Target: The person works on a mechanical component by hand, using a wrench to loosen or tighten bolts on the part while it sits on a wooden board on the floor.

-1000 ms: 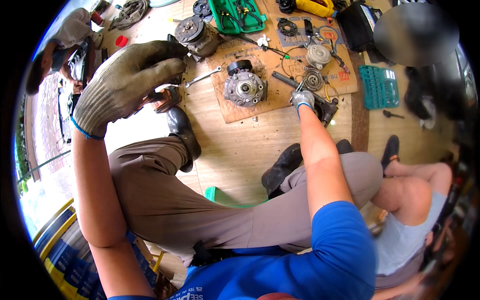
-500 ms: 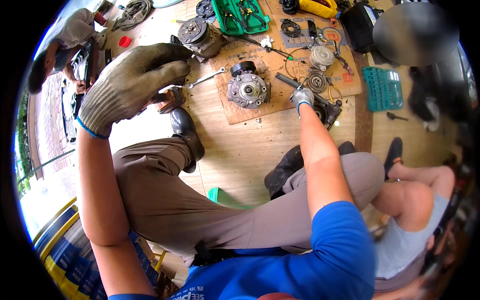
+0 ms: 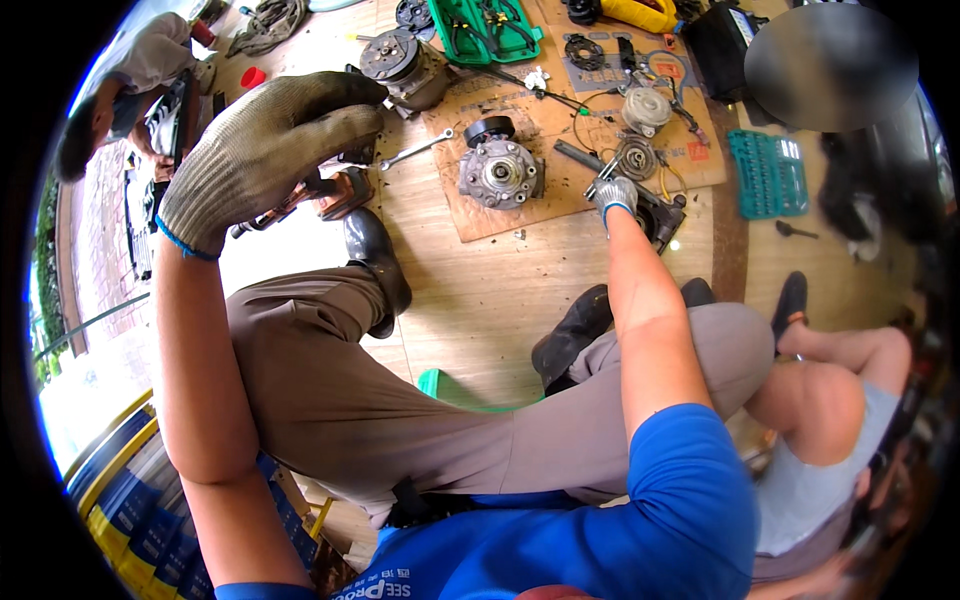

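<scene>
My left hand (image 3: 270, 150), in a soiled knit glove, is raised at the left. Its fingers are curved and the thumb is apart, with nothing seen between them. Beyond and below it, an orange-and-black power drill (image 3: 343, 193) lies on the floor, partly covered by the hand. My right hand (image 3: 617, 193), also gloved, is closed around a small shiny metal tool (image 3: 603, 172) whose exact kind I cannot make out. Beside it are a round pulley (image 3: 636, 157) and a dark bar (image 3: 577, 154). A silvery compressor-like unit (image 3: 500, 173) sits on cardboard (image 3: 475, 228) between my hands.
A wrench (image 3: 418, 148) lies left of the unit, below a second pulley-fronted unit (image 3: 400, 65). Green (image 3: 522, 42) and teal (image 3: 768, 175) tool cases lie open. A black box (image 3: 716, 50) stands at far right. Two people are nearby, one far left, one at right.
My right hand has turned and shifted slightly right; the metal tool in it shows more plainly. My left hand keeps its pose. The whole view has shifted a little.
</scene>
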`<state>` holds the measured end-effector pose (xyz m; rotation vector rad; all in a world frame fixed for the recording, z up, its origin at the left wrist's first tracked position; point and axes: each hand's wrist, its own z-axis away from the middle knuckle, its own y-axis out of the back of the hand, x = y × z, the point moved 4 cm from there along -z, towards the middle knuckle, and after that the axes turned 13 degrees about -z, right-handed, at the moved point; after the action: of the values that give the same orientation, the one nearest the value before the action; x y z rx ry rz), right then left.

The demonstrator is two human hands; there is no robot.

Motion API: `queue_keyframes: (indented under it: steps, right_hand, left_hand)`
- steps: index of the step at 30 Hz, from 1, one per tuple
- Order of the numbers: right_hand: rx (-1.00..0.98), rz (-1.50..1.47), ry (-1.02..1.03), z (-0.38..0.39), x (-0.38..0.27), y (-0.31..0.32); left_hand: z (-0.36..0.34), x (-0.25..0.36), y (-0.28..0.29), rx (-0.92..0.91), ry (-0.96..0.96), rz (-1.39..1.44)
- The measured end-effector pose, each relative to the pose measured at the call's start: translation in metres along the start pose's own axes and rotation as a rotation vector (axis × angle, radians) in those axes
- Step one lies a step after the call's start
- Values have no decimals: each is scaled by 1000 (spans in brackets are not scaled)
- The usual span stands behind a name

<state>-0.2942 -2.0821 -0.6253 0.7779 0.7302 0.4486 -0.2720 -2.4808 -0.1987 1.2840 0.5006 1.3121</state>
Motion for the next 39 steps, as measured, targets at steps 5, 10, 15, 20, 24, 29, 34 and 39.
queue_keyframes:
  steps: [5, 10, 15, 20, 24, 29, 34, 39]
  right_hand:
    - [48, -6, -8, 10, -4, 11]
    - [-124, 691, 390, 3, -13, 15]
    - [16, -107, 404, 34, -70, 38]
    - [-15, 40, 677, 111, -151, 61]
    - [-44, -32, 832, 143, -187, 57]
    - [43, 85, 915, 165, -197, 52]
    - [74, -39, 962, 165, -188, 38]
    - [140, -27, 955, 165, -186, 28]
  left_hand:
    - [3, -8, -4, 63, 35, 13]
    - [8, -8, 1, 136, -22, -38]
    - [15, -11, 7, 82, -84, -31]
    - [13, -18, 1, 143, -67, -104]
    - [24, -27, 0, 182, 18, -105]
    - [55, -18, 25, 96, 106, -25]
    - [60, -32, 27, 99, 51, -23]
    - [63, -45, 22, 130, 54, 31]
